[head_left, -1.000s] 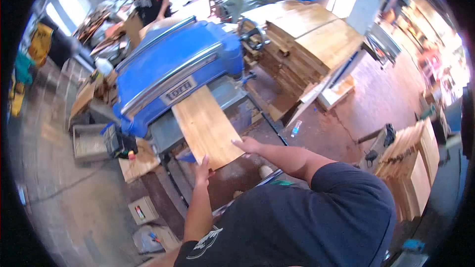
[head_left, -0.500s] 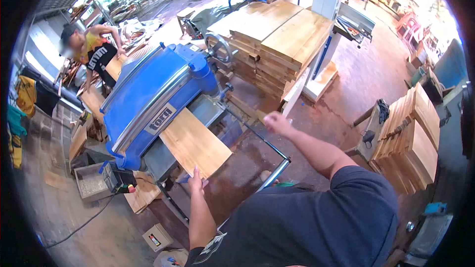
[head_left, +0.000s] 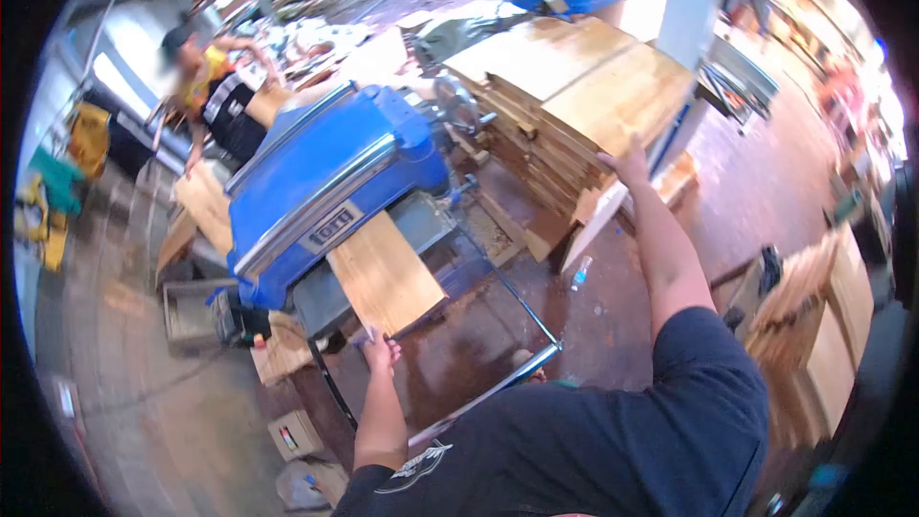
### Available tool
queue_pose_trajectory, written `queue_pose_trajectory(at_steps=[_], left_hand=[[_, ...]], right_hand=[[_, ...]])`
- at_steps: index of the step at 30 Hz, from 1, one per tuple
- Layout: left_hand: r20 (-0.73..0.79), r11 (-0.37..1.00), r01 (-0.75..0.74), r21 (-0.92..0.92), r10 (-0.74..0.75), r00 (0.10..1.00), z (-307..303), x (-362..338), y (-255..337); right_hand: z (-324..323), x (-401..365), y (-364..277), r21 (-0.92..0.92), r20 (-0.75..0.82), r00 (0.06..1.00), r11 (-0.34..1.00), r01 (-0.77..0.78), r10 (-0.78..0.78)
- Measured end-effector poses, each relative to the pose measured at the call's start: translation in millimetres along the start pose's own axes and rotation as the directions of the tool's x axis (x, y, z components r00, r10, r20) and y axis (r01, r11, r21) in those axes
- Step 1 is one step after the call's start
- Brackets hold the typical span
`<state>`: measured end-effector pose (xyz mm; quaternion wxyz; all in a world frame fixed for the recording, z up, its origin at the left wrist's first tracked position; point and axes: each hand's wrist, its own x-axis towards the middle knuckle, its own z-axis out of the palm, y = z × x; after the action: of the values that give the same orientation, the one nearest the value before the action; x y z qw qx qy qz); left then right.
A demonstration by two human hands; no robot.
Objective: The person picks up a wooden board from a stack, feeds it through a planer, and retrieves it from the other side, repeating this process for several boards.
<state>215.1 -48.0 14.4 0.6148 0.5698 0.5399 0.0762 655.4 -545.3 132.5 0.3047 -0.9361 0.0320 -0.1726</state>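
Observation:
A wooden board (head_left: 385, 266) sticks out from under the blue thickness planer (head_left: 321, 196), lying on its metal bed. My left hand (head_left: 381, 351) is at the near left corner of this board, its fingers curled against the end; blur hides part of the grip. My right arm stretches forward to the stack of planks (head_left: 584, 86). There my right hand (head_left: 628, 165) rests at the near end of the top plank, thumb and fingers apart.
A co-worker (head_left: 225, 96) stands behind the planer with a hand on a board (head_left: 204, 201). More planks (head_left: 809, 325) stand at the right. A tubular frame (head_left: 498, 383) crosses before me. A small bottle (head_left: 581, 274) and a box (head_left: 295, 435) are on the floor.
My right hand has moved forward and right to the plank stack. My left hand has dropped slightly at the board's corner. The view has shifted, and the board sticks out a little less.

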Motion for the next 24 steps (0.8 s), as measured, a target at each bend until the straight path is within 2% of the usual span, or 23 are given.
queue_pose_trajectory(at_steps=[1,2,3,4,5,6,7,9,10,12,13,14,15,16,17,18,19,21,23,24], left_hand=[[0.054,0.997,0.024,-0.073,-0.020,0.998,1,-10,-14],[0.071,1.000,0.031,0.008,-0.031,0.997,5,-17,-33],[0.093,0.999,0.029,0.025,-0.031,0.995,10,-42,-43],[0.181,0.995,0.009,0.102,-0.027,0.983,10,-57,-59],[0.215,0.977,-0.017,0.213,-0.030,0.976,11,-73,-75],[0.252,0.944,-0.032,0.328,-0.055,0.966,12,-84,-91],[0.312,0.851,-0.196,0.488,0.040,0.949,11,-90,-117],[0.361,0.773,-0.291,0.564,0.086,0.928,13,-128,-130],[0.335,0.788,-0.266,0.556,0.080,0.939,14,-145,-127],[0.394,0.588,-0.366,0.722,0.085,0.915,17,-161,-110],[0.378,0.604,-0.352,0.715,0.089,0.921,17,-163,-108],[0.361,0.619,-0.345,0.706,0.104,0.927,16,-165,-108],[0.336,0.636,-0.333,0.696,0.122,0.934,14,-166,-108],[0.302,0.659,-0.307,0.687,0.126,0.945,13,-166,-106],[0.300,0.639,-0.299,0.709,0.110,0.948,16,-166,-106],[0.302,0.618,-0.292,0.730,0.092,0.949,16,-165,-106],[0.276,0.637,-0.270,0.722,0.092,0.957,16,-163,-108],[0.311,0.630,-0.304,0.715,0.103,0.945,16,-155,-113],[0.313,0.654,-0.308,0.691,0.112,0.943,12,-154,-109],[0.305,0.710,-0.288,0.642,0.108,0.946,13,-146,-115]], right_hand=[[-7,3,2,0.076,0.084,0.996,0.996,-0.044,0.038],[31,24,43,0.008,0.036,0.997,0.998,0.065,-0.065],[41,38,66,0.096,0.312,0.950,0.995,0.000,-0.030],[70,50,106,-0.053,0.200,0.978,0.995,0.080,-0.068],[82,54,128,0.192,0.176,0.952,0.957,0.217,-0.251],[40,15,66,0.361,-0.045,0.997,0.930,0.070,-0.058],[9,4,36,0.545,0.178,0.984,0.831,-0.114,0.018],[16,5,44,0.808,0.211,0.977,0.564,-0.169,-0.010],[6,-3,34,0.827,0.275,0.961,0.502,-0.255,0.035],[-5,-8,28,0.824,0.386,0.912,0.394,-0.408,0.137],[-22,-13,12,0.824,0.410,0.887,0.331,-0.460,0.212],[-11,8,35,0.802,0.428,0.863,0.327,-0.500,0.268],[1,36,65,0.735,0.585,0.773,0.242,-0.634,0.246],[7,43,68,0.736,0.559,0.791,0.290,-0.612,0.249],[3,38,44,0.718,0.633,0.748,0.210,-0.663,0.198],[10,50,55,0.621,0.643,0.700,0.324,-0.714,0.310],[26,63,71,0.579,0.717,0.657,0.325,-0.748,0.234],[24,67,72,0.599,0.687,0.699,0.388,-0.700,0.200],[20,68,73,0.540,0.695,0.671,0.429,-0.724,0.258],[13,61,67,0.558,0.674,0.689,0.428,-0.710,0.264]])
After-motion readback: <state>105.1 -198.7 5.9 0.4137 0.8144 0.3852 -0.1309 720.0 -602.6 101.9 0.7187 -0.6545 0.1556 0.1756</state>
